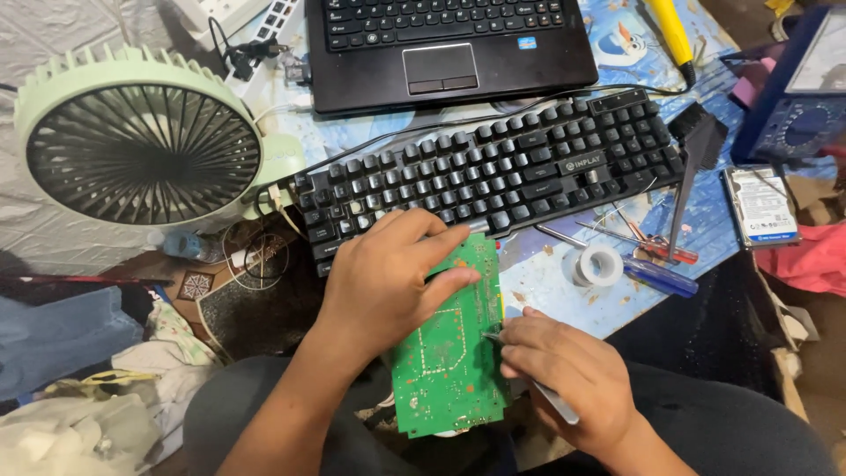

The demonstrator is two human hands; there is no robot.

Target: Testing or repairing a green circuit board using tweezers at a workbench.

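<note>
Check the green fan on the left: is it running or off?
Off, it seems: the green fan's blades show sharp and separate behind the grille, with no blur.

Circuit board (449,353) — matt green laminate; tweezers (551,397) (bare metal) — smooth, shiny

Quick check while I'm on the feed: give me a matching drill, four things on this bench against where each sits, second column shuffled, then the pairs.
Things:
1. circuit board
2. fan
3. roll of tape
4. laptop

Places:
A. above the black keyboard, at the top edge
B. left of the keyboard
C. under the left hand, with the right hand holding metal tweezers to its edge
D. on the table below the keyboard's right half, beside the screwdrivers

Pairs: 1-C, 2-B, 3-D, 4-A
</note>
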